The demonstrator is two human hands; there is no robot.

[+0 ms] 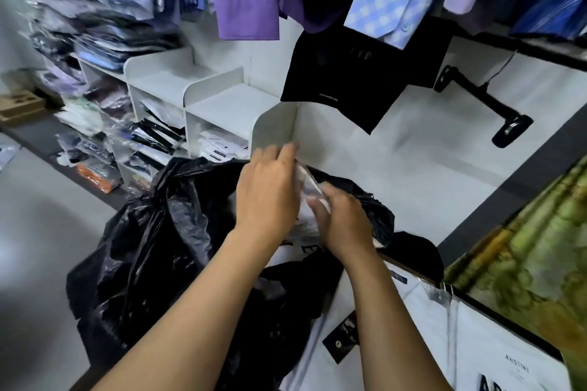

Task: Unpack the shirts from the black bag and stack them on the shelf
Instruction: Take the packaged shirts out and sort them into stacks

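While your right hand (pixel 343 219) pinched the clear wrapper of the packaged shirt (pixel 310 187) at the mouth of the black bag (pixel 152 232), just below the front edge of the shelf (pixel 222 105), your left hand (pixel 270 190) lay over its upper end, fingers too blurred to tell whether they gripped. That pack likely handled light, floppy and slick; you would have done best grasping both side edges, not the loose film.

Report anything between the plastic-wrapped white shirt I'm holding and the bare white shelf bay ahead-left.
The upright curved white divider panel, just beyond the left hand, stands between the plastic-wrapped white shirt and that white shelf bay.
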